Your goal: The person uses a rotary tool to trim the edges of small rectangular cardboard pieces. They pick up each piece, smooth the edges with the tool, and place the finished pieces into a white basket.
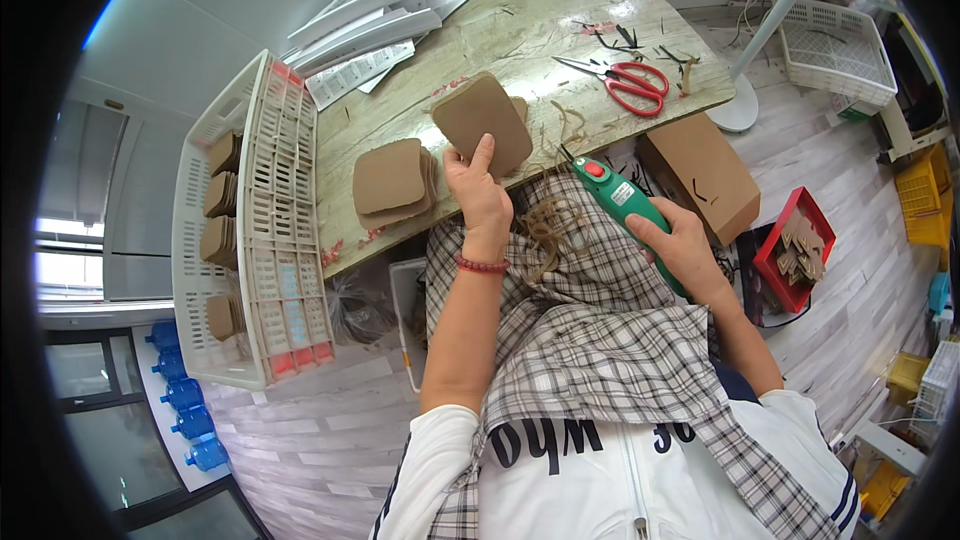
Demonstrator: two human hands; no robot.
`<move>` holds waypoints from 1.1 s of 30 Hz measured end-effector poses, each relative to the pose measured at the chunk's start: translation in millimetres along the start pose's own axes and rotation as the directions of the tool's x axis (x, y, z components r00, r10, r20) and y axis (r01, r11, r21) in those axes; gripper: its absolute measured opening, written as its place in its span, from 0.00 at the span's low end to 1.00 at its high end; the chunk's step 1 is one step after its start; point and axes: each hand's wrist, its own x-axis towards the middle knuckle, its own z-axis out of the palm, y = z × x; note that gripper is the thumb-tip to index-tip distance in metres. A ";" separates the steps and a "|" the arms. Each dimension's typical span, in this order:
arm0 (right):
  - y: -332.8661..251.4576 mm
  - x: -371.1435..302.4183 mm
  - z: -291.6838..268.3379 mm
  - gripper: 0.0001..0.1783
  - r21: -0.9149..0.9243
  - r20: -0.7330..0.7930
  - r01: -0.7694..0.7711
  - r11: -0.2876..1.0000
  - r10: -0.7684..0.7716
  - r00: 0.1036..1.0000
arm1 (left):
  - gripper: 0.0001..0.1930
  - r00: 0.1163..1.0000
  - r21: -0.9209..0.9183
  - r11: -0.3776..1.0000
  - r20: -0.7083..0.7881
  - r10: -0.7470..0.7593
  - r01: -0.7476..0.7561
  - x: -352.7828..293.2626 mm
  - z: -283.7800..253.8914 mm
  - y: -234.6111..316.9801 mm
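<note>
My left hand (478,180) grips the near edge of a brown rounded-square piece (485,125), thumb on top and the other fingers mostly hidden. Another brown piece peeks out behind it. To its left, near the table's front edge, lies a stack of similar brown pieces (390,178). My right hand (680,245) is closed around a green handheld power tool (625,202) with a red button. Its narrow metal tip points toward the held piece, a little apart from it. Thin brown strips (548,230) lie on the checked apron over my lap.
Red-handled scissors (635,88) and dark scraps lie on the table (420,100). A white plastic basket (255,210) with brown stacks stands at the left, near papers (375,15). A cardboard box (700,175) and a red tray (800,202) of scraps are at the right.
</note>
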 end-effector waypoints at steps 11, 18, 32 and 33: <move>-15.4 -6.6 11.3 0.18 0.112 -0.078 0.042 0.993 -0.033 0.996 | 0.23 0.973 -0.352 0.909 0.143 -0.182 0.222 -21.5 22.0 10.6; -15.0 -5.1 10.2 0.19 0.125 -0.045 0.052 0.991 -0.047 0.998 | 0.24 0.964 -0.352 0.902 0.178 -0.196 0.249 -21.9 19.4 3.0; -23.3 1.2 9.2 0.19 0.108 -0.108 0.085 0.990 -0.073 0.991 | 0.24 0.928 -0.250 0.909 0.257 -0.269 0.333 -54.3 25.0 -6.1; -25.8 1.6 9.0 0.19 0.104 -0.112 0.088 0.991 -0.076 0.991 | 0.24 0.923 -0.235 0.908 0.259 -0.285 0.346 -57.1 23.8 -7.0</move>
